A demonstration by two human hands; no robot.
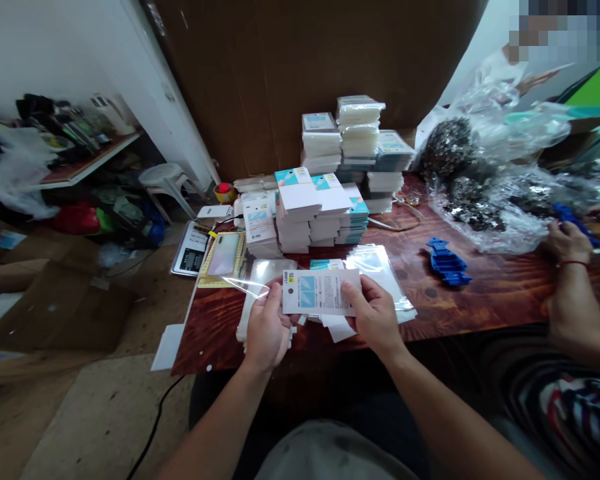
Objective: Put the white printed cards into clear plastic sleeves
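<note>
My left hand (267, 327) and my right hand (375, 313) together hold a white printed card (317, 291) with light blue squares, flat over the near edge of the brown wooden table (480, 293). My left hand also pinches a clear plastic sleeve (253, 283) that sticks out to the left of the card. Under my hands lie more clear sleeves (385, 267) and loose white cards (337, 328). Behind them stand stacks of white and blue packaged cards (305, 210).
Taller stacks (357, 137) stand against a brown cardboard sheet (305, 60). A blue plastic piece (447, 263) lies at mid right. Another person's hand (570, 243) works by clear bags of dark parts (480, 187). A phone (224, 253), a scale (190, 250) and a white stool (167, 179) are left.
</note>
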